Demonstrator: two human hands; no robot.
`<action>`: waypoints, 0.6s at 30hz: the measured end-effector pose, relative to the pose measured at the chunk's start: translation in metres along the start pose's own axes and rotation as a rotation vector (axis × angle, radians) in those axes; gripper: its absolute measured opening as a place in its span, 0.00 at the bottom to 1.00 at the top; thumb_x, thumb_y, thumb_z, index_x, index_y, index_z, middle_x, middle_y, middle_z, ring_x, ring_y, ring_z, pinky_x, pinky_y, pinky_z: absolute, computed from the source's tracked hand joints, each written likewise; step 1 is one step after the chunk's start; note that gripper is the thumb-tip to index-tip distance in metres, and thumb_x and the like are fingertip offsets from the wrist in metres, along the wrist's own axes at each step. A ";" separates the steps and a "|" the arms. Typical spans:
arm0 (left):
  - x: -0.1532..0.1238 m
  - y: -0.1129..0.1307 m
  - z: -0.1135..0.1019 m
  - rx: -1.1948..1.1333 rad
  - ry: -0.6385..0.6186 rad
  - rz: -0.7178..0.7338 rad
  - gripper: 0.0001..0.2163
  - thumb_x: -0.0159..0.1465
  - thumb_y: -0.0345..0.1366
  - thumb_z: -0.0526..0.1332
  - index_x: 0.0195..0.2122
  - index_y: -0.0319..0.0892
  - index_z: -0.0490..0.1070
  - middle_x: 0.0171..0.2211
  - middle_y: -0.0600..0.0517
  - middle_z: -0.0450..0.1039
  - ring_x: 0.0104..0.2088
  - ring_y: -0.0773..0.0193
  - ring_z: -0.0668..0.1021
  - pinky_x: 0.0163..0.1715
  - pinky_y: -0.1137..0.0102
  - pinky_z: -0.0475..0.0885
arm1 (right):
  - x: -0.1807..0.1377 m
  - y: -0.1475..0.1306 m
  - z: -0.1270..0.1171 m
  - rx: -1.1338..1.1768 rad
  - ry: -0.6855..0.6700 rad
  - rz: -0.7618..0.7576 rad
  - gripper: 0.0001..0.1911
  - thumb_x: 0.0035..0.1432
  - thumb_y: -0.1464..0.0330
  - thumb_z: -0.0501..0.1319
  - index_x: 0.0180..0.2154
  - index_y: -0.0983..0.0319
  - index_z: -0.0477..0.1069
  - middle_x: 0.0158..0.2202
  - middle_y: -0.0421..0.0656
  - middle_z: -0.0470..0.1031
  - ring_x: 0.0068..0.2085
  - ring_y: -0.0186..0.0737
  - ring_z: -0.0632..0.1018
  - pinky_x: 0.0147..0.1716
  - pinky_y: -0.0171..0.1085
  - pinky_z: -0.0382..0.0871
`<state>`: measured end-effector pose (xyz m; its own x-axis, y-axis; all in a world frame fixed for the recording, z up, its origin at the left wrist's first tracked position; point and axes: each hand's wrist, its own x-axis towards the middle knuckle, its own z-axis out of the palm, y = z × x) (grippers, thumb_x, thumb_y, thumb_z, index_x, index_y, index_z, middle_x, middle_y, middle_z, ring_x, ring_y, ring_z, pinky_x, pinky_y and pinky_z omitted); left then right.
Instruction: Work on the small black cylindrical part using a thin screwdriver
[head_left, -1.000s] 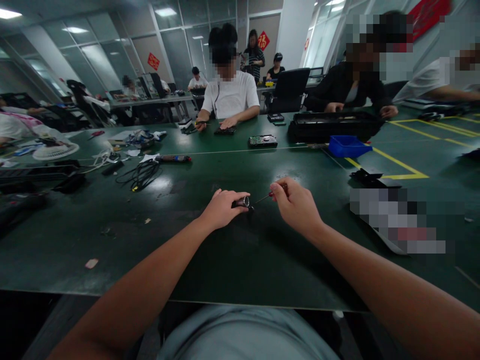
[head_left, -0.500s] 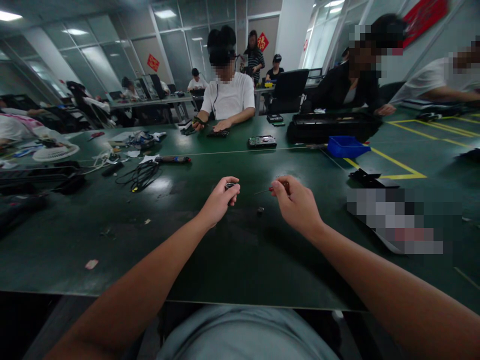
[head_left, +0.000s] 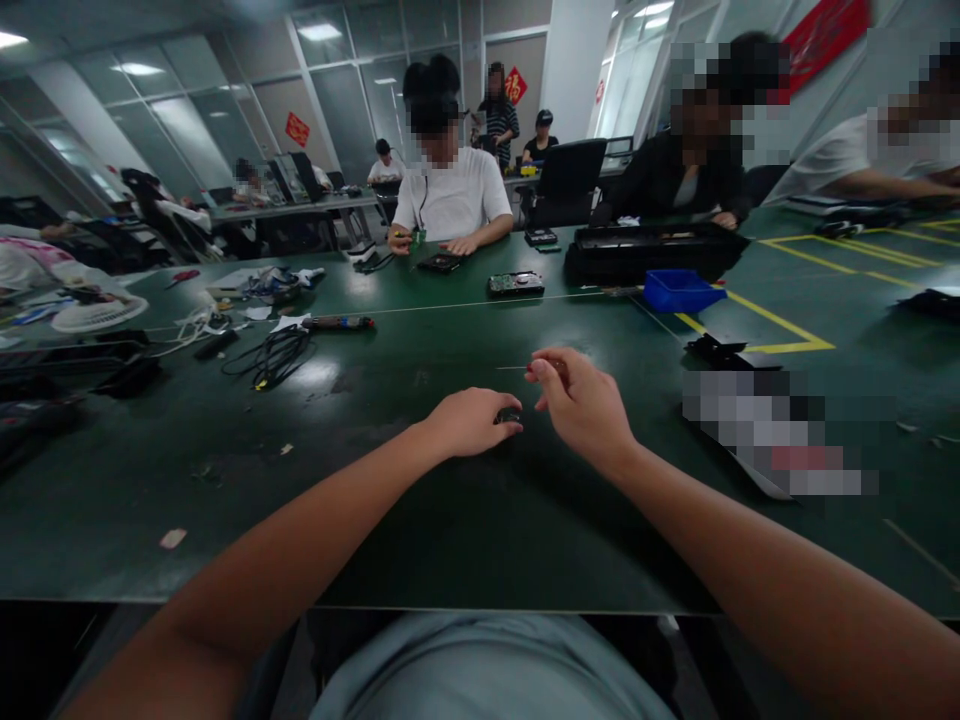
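Observation:
My right hand (head_left: 581, 400) grips a thin screwdriver (head_left: 532, 368) with a reddish-brown handle mostly hidden in the fingers. Its slim shaft points left, above the green table (head_left: 480, 530). Down at the table surface, my left hand (head_left: 476, 422) curls thumb and fingers around a small dark part (head_left: 508, 414) with a shiny edge. The part is too small and too covered to name. The two hands are close together but apart, and the screwdriver tip is above and beyond the left fingers.
Ahead lie a hard drive (head_left: 516, 284), a blue bin (head_left: 682, 291) and a long black housing (head_left: 652, 255). Coiled black cable (head_left: 274, 360) and a pen-like tool (head_left: 341, 323) are at left. A blurred-out light item (head_left: 765, 440) is at right. Co-workers sit opposite.
My left hand has moved right and down to where a small part lay on the table. The right hand, still with the screwdriver, has shifted slightly left.

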<state>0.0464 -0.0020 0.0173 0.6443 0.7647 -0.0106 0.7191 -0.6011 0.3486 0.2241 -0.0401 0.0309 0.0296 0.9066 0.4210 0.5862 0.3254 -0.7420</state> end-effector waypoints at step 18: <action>0.006 -0.013 -0.007 -0.237 -0.089 -0.027 0.13 0.61 0.43 0.66 0.44 0.44 0.76 0.43 0.50 0.78 0.41 0.58 0.79 0.39 0.67 0.70 | 0.000 0.006 0.002 -0.018 -0.007 -0.025 0.15 0.69 0.59 0.53 0.47 0.61 0.72 0.36 0.44 0.81 0.33 0.41 0.80 0.35 0.41 0.71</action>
<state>0.0392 0.0125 0.0197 0.6535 0.7500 -0.1022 0.6622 -0.5011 0.5572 0.2258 -0.0375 0.0257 0.0087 0.9000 0.4357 0.6009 0.3436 -0.7217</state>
